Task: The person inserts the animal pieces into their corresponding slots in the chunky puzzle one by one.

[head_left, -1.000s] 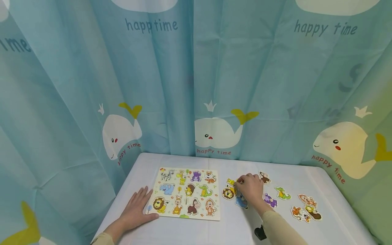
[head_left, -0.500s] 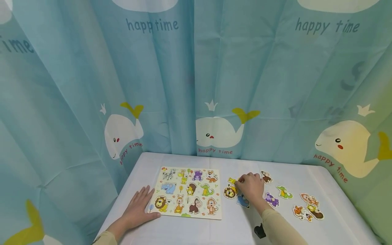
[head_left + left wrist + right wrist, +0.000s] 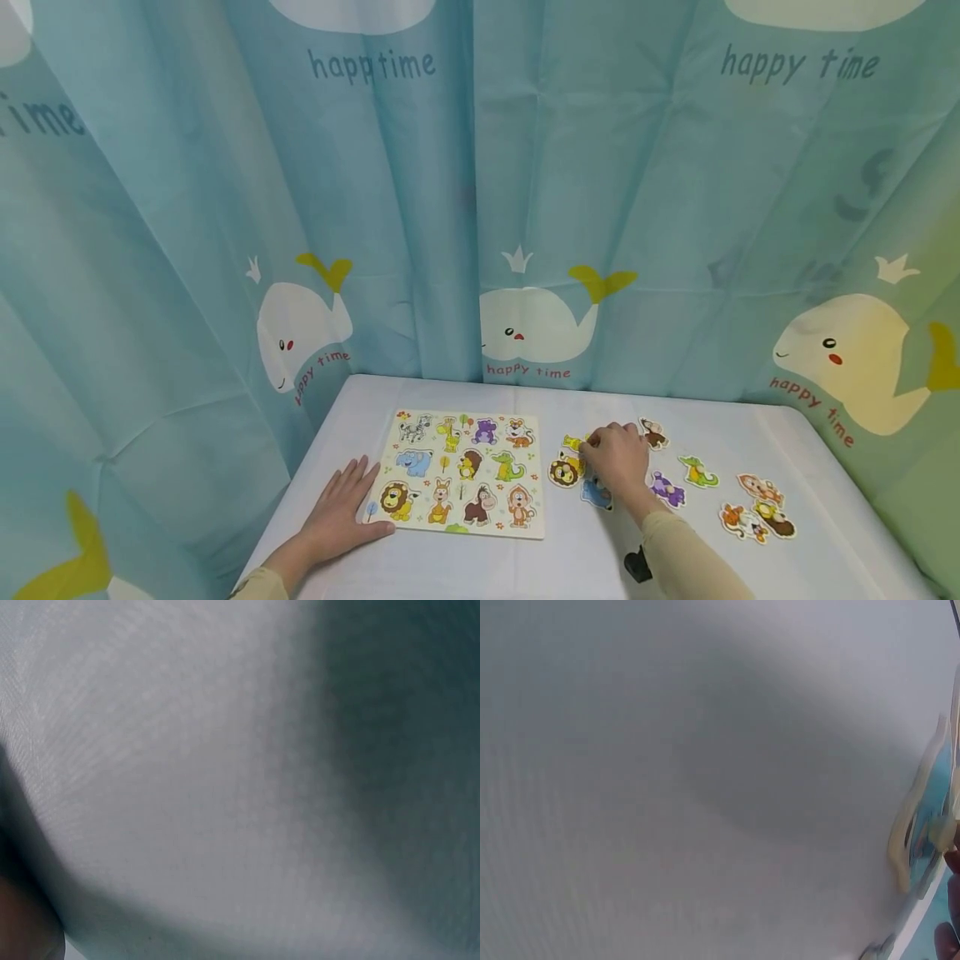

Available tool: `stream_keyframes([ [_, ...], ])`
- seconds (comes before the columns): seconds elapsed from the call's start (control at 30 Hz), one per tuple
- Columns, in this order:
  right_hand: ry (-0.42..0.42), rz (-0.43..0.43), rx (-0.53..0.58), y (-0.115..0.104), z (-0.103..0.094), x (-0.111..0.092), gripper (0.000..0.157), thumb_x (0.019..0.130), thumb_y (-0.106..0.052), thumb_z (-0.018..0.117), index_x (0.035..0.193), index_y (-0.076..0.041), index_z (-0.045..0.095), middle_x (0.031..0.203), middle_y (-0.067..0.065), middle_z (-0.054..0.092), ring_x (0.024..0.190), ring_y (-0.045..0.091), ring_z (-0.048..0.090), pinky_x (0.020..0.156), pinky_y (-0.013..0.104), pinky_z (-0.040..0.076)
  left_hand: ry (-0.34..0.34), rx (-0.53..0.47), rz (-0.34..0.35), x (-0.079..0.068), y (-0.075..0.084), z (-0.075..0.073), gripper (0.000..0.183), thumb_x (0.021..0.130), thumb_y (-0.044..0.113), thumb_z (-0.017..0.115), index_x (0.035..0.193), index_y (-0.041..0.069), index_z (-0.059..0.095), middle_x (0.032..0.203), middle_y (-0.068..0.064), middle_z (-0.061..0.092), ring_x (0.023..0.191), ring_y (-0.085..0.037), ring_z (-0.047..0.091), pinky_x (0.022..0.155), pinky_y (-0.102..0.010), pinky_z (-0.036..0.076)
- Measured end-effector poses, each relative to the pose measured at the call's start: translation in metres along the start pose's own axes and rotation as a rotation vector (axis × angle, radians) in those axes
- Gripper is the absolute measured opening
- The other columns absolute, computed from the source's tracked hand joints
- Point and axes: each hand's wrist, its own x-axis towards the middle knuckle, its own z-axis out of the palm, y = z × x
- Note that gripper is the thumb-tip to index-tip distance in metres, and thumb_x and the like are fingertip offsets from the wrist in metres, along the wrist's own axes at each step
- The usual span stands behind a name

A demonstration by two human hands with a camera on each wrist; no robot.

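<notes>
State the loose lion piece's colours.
Lion piece: yellow with brown mane; shows best in the head view.

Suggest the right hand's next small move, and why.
Probably lift the yellow animal piece gently upward: the right hand is at its edge, though a firm pinch isn't clear, and the lion piece and elephant piece sit close by, so sliding it might drag them.

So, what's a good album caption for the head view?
Left grip by an animal puzzle board, right grip at a yellow puzzle piece beside a lion piece.
</notes>
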Motion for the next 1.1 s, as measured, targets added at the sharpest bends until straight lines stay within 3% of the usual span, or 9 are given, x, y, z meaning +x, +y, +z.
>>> stream_keyframes([
  [0.3, 0.016, -0.009, 0.018, 0.018, -0.005, 0.007, 0.016, 0.087, -0.021, 0.074, 0.089, -0.006, 0.080, 0.088, 0.010, 0.069, 0.091, 0.035, 0.055, 0.080, 0.054, 0.041, -0.004, 0.005, -0.010, 0.001, -0.001, 0.001, 0.115, 0.078, 0.070, 0.074, 0.161, 0.004, 0.030, 0.167, -0.023, 0.018, 0.155, -0.043, 0.008, 0.125, -0.059, 0.004],
  [0.77, -0.049, -0.038, 0.015, 0.027, -0.006, 0.013, 0.016, 0.089, -0.019, 0.074, 0.098, -0.010, 0.082, 0.095, 0.008, 0.069, 0.097, 0.033, 0.053, 0.082, 0.053, 0.040, -0.003, -0.003, -0.010, 0.001, 0.002, 0.000, 0.114, 0.078, 0.068, 0.075, 0.160, 0.003, 0.031, 0.167, -0.024, 0.019, 0.154, -0.045, 0.009, 0.124, -0.061, 0.005],
  [0.93, -0.060, -0.012, 0.027, 0.028, -0.005, 0.012, 0.017, 0.089, -0.021, 0.073, 0.099, -0.008, 0.080, 0.095, 0.010, 0.069, 0.097, 0.034, 0.053, 0.086, 0.055, 0.040, 0.020, -0.004, 0.001, 0.002, -0.001, 0.003, 0.114, 0.077, 0.070, 0.074, 0.160, 0.003, 0.032, 0.167, -0.023, 0.019, 0.154, -0.044, 0.010, 0.124, -0.060, 0.005],
  [1.1, -0.073, 0.029, 0.048, 0.026, -0.007, 0.011, 0.017, 0.090, -0.022, 0.073, 0.096, -0.008, 0.079, 0.097, 0.011, 0.069, 0.098, 0.035, 0.052, 0.088, 0.058, 0.039, -0.002, 0.001, -0.008, 0.001, 0.001, -0.001, 0.114, 0.078, 0.069, 0.074, 0.160, 0.003, 0.030, 0.167, -0.024, 0.018, 0.154, -0.043, 0.008, 0.124, -0.060, 0.004],
])
